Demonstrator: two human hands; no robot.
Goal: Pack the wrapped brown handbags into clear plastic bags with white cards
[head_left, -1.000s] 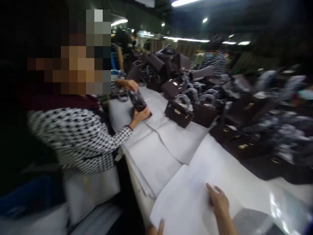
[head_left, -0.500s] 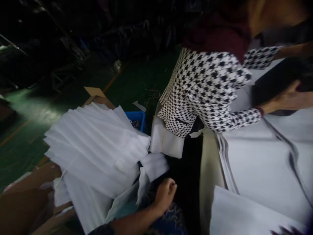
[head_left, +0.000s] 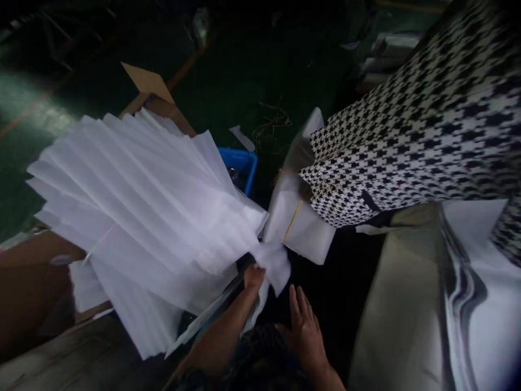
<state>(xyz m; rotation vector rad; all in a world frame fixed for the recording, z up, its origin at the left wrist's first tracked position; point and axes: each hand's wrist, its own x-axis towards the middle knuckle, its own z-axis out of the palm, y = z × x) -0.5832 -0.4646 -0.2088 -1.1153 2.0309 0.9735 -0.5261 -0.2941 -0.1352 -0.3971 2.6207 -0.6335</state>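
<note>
My left hand (head_left: 254, 277) is closed at the lower right edge of a fanned pile of thin white sheets (head_left: 154, 195), which look like packing foam. Its fingers seem to grip a small white sheet (head_left: 275, 266) there, though the fingertips are hidden. To its right, my right hand (head_left: 305, 328) is held with fingers stretched out and nothing in it, over a dark area. Just beyond both hands lies a folded white bundle (head_left: 307, 231) with a yellow band round it.
A cardboard box (head_left: 40, 271) stands under the pile at left, and a blue crate (head_left: 253, 168) sits behind it. A co-worker in a houndstooth-patterned garment (head_left: 427, 141) stands at right. Large stacked sheets (head_left: 492, 293) lie at the right edge. Debris (head_left: 272, 122) is on the green floor.
My view has swung down and left. My left hand has moved left to the edge of the pile. My right hand now shows with fingers stretched; the co-worker's hands have left view.
</note>
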